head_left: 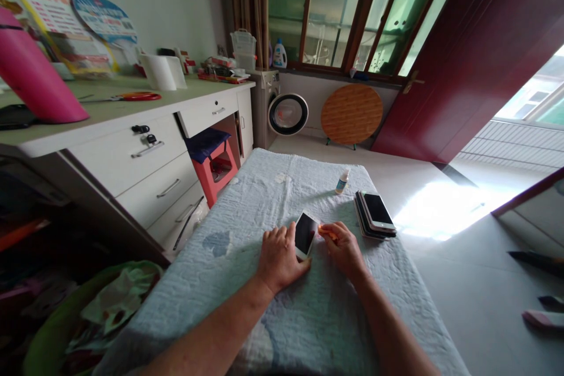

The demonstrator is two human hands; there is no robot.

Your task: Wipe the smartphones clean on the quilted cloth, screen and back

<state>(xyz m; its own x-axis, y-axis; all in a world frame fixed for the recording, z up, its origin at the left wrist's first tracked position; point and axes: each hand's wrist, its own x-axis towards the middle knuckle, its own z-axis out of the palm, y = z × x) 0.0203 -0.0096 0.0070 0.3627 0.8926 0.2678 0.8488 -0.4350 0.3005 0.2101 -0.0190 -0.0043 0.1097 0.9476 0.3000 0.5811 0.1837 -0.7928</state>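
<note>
A white-framed smartphone [305, 234] with a dark screen lies tilted on the cloth-covered table. My left hand [278, 255] grips it by its left side and lower edge, fingers and thumb closed around it. At the phone's right edge, my right hand [343, 247] pinches a small orange cloth [329, 233], mostly hidden by the fingers. To the right sits a stack of several phones or tablets [374, 214], the top one white-framed. A small spray bottle [342, 181] with a blue label stands upright beyond the hands.
The table's pale blue quilted cover [238, 247] reaches to both sides. A white desk [132, 158] with drawers runs along the left, with a red stool [215, 167] under it. A washing machine [264, 91] stands at the back, its door open. A green basket [44, 341] is at lower left.
</note>
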